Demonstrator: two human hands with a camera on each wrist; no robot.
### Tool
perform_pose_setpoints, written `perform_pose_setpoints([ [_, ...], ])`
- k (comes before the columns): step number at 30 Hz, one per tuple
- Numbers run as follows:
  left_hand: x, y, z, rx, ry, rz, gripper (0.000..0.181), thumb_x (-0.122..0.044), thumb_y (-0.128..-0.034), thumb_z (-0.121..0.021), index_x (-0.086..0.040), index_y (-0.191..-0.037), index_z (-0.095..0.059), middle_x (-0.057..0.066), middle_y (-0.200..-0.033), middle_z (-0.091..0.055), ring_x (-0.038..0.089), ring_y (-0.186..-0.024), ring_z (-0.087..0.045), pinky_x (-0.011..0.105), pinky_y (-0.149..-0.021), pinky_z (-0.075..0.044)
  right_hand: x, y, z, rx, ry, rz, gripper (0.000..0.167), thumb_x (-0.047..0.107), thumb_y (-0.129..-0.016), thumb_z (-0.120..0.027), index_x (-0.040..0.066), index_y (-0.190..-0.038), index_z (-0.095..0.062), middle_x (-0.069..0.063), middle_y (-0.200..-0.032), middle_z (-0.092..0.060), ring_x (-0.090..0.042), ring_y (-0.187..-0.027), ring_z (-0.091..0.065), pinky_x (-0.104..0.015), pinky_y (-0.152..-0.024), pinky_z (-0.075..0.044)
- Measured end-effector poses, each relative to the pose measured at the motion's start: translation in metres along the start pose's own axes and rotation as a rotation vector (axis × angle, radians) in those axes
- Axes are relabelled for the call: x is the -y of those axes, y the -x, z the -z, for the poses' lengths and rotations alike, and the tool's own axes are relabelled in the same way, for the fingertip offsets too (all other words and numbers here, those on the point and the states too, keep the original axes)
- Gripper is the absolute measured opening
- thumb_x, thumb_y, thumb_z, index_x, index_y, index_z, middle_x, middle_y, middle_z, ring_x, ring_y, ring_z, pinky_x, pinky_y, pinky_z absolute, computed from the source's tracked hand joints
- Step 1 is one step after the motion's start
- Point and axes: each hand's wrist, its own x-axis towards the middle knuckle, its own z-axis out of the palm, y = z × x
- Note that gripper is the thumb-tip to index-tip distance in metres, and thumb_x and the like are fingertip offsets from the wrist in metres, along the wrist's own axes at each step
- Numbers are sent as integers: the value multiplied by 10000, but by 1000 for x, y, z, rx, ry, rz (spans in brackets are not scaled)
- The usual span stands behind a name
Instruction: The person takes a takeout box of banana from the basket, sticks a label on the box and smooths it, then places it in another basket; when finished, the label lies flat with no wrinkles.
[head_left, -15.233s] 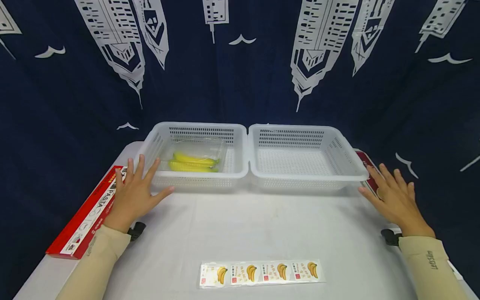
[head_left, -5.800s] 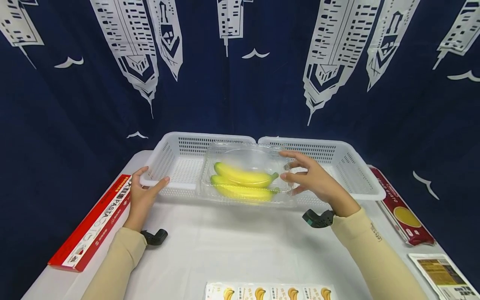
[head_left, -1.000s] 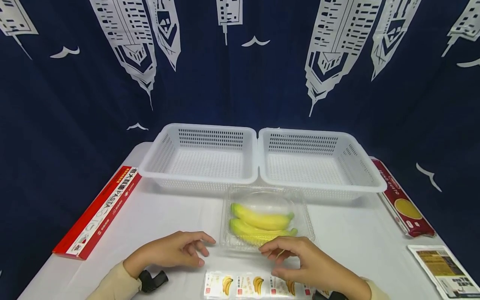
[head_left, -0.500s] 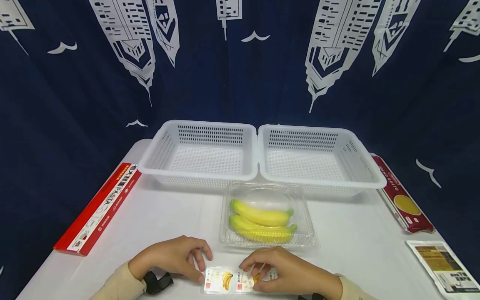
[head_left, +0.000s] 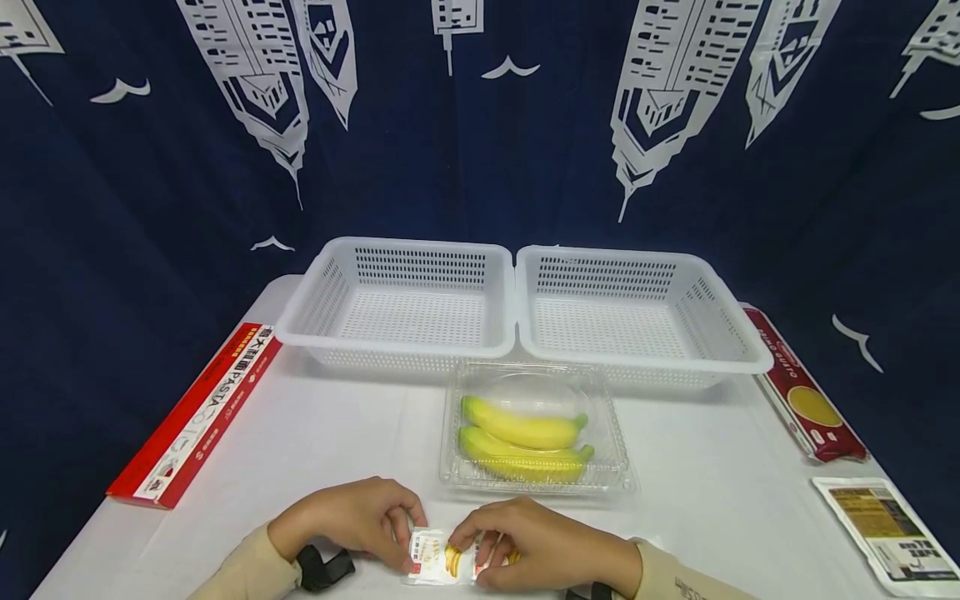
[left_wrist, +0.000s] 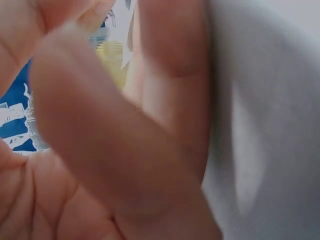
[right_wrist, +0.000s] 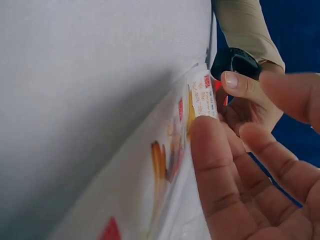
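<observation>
In the head view a strip of banana labels [head_left: 429, 557] lies near the table's front edge. My left hand [head_left: 367, 521] pinches its left end, which looks raised a little in the right wrist view. Over the strip, my right hand [head_left: 536, 546] bends its fingers, with fingertips at the printed labels; whether they pinch it is hidden. Fingers [right_wrist: 215, 175] of that hand overlap the strip [right_wrist: 159, 165] in the right wrist view. Blurred fingers [left_wrist: 115, 135] fill the left wrist view. Just beyond the hands sits a clear lidded container [head_left: 480, 383] holding two yellow bananas [head_left: 525, 454].
Two white perforated baskets, a left one [head_left: 397, 342] and a right one [head_left: 641, 358], stand side by side behind the container. A red pasta box [head_left: 195, 417] lies on the left, a dark red package [head_left: 810, 400] and a white-and-brown packet [head_left: 885, 529] on the right.
Earlier the banana container left the left basket for the table. In the last second both hands came down to the label strip, the right moving leftward, and the left now pinches its end.
</observation>
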Motion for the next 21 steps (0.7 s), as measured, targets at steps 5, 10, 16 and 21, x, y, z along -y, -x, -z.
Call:
perform_pose_setpoints([
  [5, 2, -1, 0, 37, 36, 8, 311, 68, -797, -812, -39, -1071, -710, -37, -786, -752, 6, -589, -565, 133, -555, -405, -2, -3, -3, -34, -60, -50, 328, -31, -952, -779, 5, -1273, -725, -75, -1226, -759, -36, -969, -716, -195, -800, -610],
  [10, 3, 0, 0, 67, 97, -7, 292, 87, -802, -790, -29, -1056, -704, -43, -779, -729, -1, -591, -554, 128, -547, -406, -4, -5, -5, -40, -133, -66, 305, -11, -970, -767, -1, -1271, -723, -80, -1220, -756, 28, -968, -673, -206, -828, -611],
  [16, 4, -2, 1, 101, 161, -38, 208, 46, -832, -771, -74, -981, -689, -58, -780, -712, -5, -587, -512, 138, -515, -387, -5, -9, -6, -40, -185, -50, 264, 4, -982, -767, 1, -1241, -723, -84, -1173, -762, 47, -947, -670, -218, -822, -617],
  [21, 3, -6, -1, 123, 212, -82, 138, 10, -869, -757, -58, -948, -667, -70, -807, -730, -6, -654, -561, 133, -504, -405, -5, -13, -8, -51, -216, -41, 237, 6, -969, -781, 10, -1192, -699, -84, -1100, -753, 47, -912, -674, -227, -810, -623],
])
